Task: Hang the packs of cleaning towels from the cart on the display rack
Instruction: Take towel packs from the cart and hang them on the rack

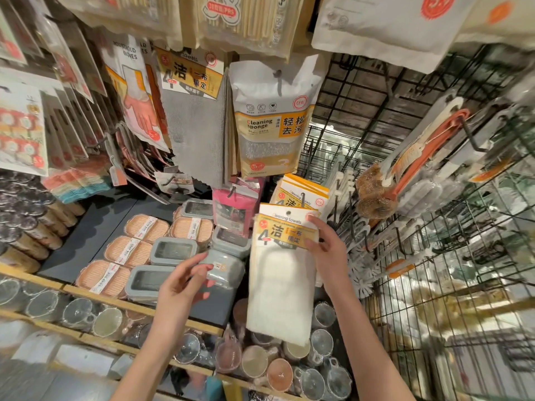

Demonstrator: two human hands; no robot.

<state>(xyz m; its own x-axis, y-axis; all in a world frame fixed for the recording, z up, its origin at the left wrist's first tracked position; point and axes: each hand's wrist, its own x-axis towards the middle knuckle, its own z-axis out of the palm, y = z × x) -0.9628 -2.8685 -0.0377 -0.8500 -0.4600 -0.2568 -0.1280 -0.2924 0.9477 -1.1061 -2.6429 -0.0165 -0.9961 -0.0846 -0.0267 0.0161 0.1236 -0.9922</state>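
Blurred wire rack (434, 198), right hand (327, 250) covering towel pack (282, 270) corner

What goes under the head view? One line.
Right hand holds a white towel pack by its header below hung packs; left hand open.

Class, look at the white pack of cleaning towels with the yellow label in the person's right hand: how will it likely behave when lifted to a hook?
The white pack of cleaning towels with the yellow label is probably floppy: pinched at the card top by the right hand, its cloth hangs straight down. It likely feels light, since one hand carries it.
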